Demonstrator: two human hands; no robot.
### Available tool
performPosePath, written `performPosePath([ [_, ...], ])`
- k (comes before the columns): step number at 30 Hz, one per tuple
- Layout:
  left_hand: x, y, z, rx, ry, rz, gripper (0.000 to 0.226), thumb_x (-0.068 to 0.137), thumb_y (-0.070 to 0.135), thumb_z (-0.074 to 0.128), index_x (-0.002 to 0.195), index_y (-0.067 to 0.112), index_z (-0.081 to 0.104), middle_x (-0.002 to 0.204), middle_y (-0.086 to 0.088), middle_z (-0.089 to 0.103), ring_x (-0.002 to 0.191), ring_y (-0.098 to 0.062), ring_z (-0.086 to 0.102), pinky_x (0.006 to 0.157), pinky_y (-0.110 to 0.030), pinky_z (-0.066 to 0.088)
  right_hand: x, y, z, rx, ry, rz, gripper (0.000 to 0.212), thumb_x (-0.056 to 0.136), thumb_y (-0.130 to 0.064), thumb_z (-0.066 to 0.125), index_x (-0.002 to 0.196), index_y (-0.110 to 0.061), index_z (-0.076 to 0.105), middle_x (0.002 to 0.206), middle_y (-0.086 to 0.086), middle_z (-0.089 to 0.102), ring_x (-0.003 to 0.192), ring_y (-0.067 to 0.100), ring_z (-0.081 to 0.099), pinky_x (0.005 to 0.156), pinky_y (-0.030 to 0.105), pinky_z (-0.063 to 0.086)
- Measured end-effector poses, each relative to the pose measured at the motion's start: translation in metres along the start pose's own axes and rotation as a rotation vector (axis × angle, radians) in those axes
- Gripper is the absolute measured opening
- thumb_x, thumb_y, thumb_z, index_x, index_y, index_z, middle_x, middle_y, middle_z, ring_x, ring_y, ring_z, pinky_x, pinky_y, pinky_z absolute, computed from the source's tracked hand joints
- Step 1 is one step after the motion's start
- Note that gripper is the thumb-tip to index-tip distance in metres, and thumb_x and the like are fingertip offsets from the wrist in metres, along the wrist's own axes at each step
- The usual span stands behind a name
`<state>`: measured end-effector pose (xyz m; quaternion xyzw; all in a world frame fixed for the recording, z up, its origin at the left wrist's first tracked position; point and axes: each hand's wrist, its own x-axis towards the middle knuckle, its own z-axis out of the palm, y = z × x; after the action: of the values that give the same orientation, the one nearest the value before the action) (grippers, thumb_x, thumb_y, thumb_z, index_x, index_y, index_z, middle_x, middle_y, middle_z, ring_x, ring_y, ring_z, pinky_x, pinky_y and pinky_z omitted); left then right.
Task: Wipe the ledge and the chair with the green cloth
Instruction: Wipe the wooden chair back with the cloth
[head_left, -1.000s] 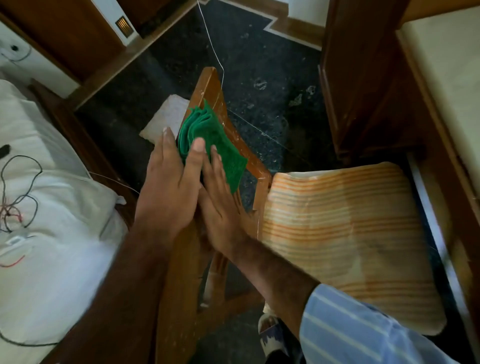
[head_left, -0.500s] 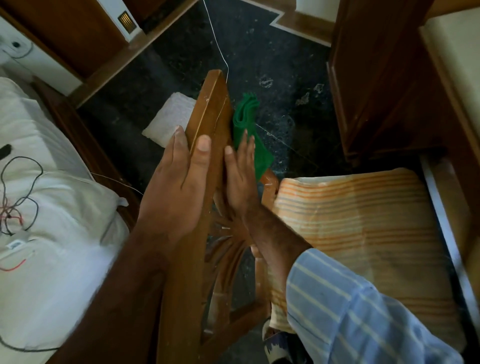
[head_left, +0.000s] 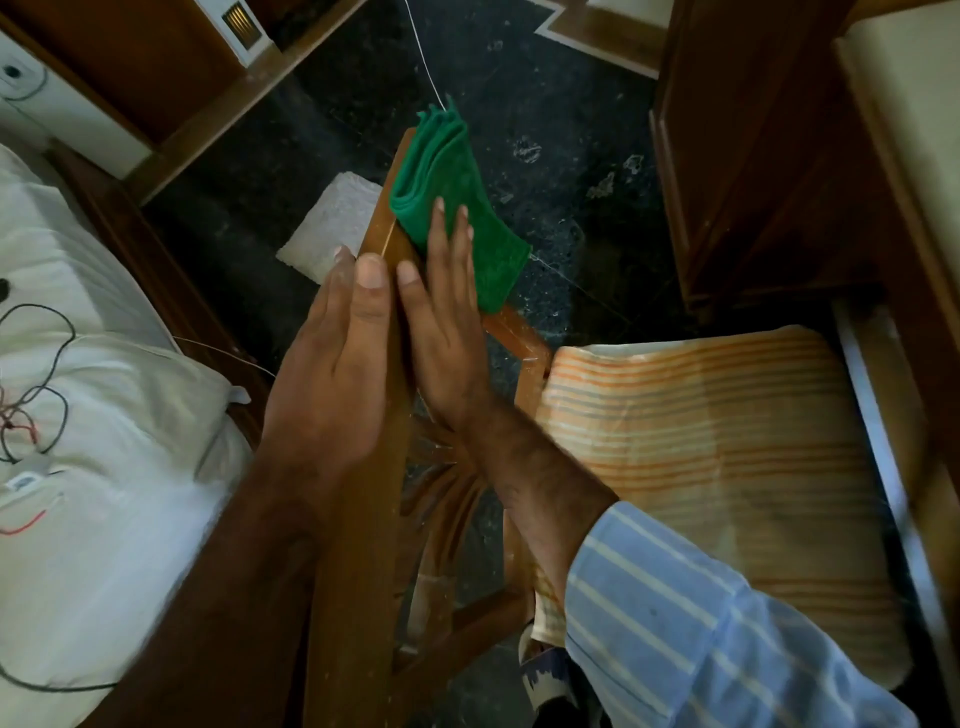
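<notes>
The folded green cloth (head_left: 457, 208) lies draped over the far end of the wooden chair's top rail (head_left: 363, 545). My right hand (head_left: 447, 317) presses flat on the cloth's near part, fingers stretched out along the rail's right face. My left hand (head_left: 332, 374) grips the rail from the left side, thumb on top, just behind the cloth. The chair's seat carries an orange-striped cushion (head_left: 717, 467) on the right. The ledge cannot be picked out for certain.
A bed with white sheets (head_left: 104, 415) and loose black and red wires (head_left: 31, 415) lies at the left. A white towel (head_left: 332, 228) sits on the dark floor past the chair. Dark wooden furniture (head_left: 753, 156) stands at the right.
The cloth has slid from the rail's right side up over its far end. My right hand has followed it forward. My left hand stays on the rail.
</notes>
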<state>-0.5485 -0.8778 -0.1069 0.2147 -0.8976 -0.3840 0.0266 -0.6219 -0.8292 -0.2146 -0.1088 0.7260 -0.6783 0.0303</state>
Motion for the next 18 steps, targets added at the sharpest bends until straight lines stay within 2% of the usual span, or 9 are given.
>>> performPosePath([
  [2, -0.001, 0.001, 0.001, -0.009, 0.006, 0.001, 0.097, 0.077, 0.093, 0.008, 0.158, 0.04, 0.019, 0.166, 0.012, 0.026, 0.151, -0.006, 0.023, 0.125, -0.044, 0.019, -0.013, 0.007, -0.003, -0.053, -0.041, -0.039, 0.06, 0.106, -0.067, 0.022, 0.156, -0.06, -0.011, 0.178, -0.013, -0.013, 0.164, 0.01, -0.014, 0.129, 0.05, 0.005],
  [4, -0.002, 0.002, 0.001, -0.011, 0.024, -0.014, 0.102, 0.074, 0.094, 0.007, 0.158, 0.039, 0.02, 0.166, 0.012, 0.025, 0.151, -0.004, 0.022, 0.124, -0.037, 0.015, -0.034, 0.013, -0.007, -0.098, -0.091, -0.037, 0.063, 0.11, -0.056, 0.027, 0.162, -0.052, -0.009, 0.178, -0.012, -0.015, 0.164, 0.01, -0.014, 0.13, 0.055, 0.008],
  [6, -0.002, 0.002, 0.001, -0.021, 0.028, -0.02, 0.102, 0.073, 0.095, 0.006, 0.158, 0.04, 0.022, 0.165, 0.013, 0.027, 0.15, -0.004, 0.023, 0.121, -0.032, 0.014, -0.06, 0.016, -0.008, -0.114, -0.144, -0.035, 0.065, 0.112, -0.047, 0.031, 0.166, -0.043, -0.005, 0.178, -0.011, -0.015, 0.164, 0.008, -0.015, 0.13, 0.046, 0.0],
  [8, -0.002, 0.001, 0.001, -0.026, 0.016, -0.02, 0.101, 0.074, 0.095, 0.006, 0.157, 0.041, 0.023, 0.165, 0.013, 0.029, 0.149, -0.004, 0.026, 0.124, -0.038, 0.017, -0.088, 0.015, -0.006, -0.131, -0.188, -0.043, 0.066, 0.112, -0.044, 0.033, 0.166, -0.045, -0.006, 0.177, -0.012, -0.016, 0.163, 0.006, -0.016, 0.125, 0.035, -0.007],
  [11, -0.002, 0.0, 0.0, 0.006, 0.016, -0.023, 0.102, 0.072, 0.096, 0.004, 0.157, 0.041, 0.023, 0.164, 0.01, 0.031, 0.15, -0.009, 0.028, 0.123, -0.041, 0.019, -0.11, 0.011, 0.001, -0.125, -0.194, -0.034, 0.067, 0.113, -0.04, 0.036, 0.164, -0.045, -0.006, 0.178, -0.01, -0.016, 0.163, 0.007, -0.017, 0.129, 0.04, -0.005],
  [13, -0.002, 0.0, 0.0, 0.01, 0.017, -0.013, 0.104, 0.072, 0.096, 0.004, 0.157, 0.04, 0.023, 0.164, 0.01, 0.031, 0.149, -0.008, 0.028, 0.122, -0.037, 0.019, -0.099, 0.008, 0.003, -0.096, -0.163, -0.025, 0.065, 0.113, -0.04, 0.034, 0.164, -0.045, -0.006, 0.178, -0.008, -0.017, 0.163, 0.008, -0.018, 0.13, 0.041, -0.004],
  [16, -0.002, 0.0, 0.001, 0.014, 0.047, -0.005, 0.105, 0.071, 0.096, 0.005, 0.158, 0.039, 0.022, 0.166, 0.012, 0.026, 0.147, -0.001, 0.023, 0.117, -0.027, 0.014, -0.055, 0.003, 0.002, -0.05, -0.101, 0.015, 0.06, 0.112, -0.052, 0.025, 0.161, -0.053, -0.01, 0.178, -0.01, -0.016, 0.163, 0.006, -0.018, 0.127, 0.036, -0.005],
  [18, -0.001, -0.002, 0.001, 0.028, 0.04, -0.009, 0.102, 0.072, 0.097, 0.006, 0.157, 0.042, 0.02, 0.166, 0.013, 0.025, 0.149, -0.003, 0.022, 0.122, -0.037, 0.016, -0.019, 0.001, 0.0, -0.022, -0.033, 0.063, 0.062, 0.109, -0.059, 0.021, 0.164, -0.05, -0.007, 0.179, -0.009, -0.011, 0.163, 0.008, -0.015, 0.127, 0.038, -0.003],
])
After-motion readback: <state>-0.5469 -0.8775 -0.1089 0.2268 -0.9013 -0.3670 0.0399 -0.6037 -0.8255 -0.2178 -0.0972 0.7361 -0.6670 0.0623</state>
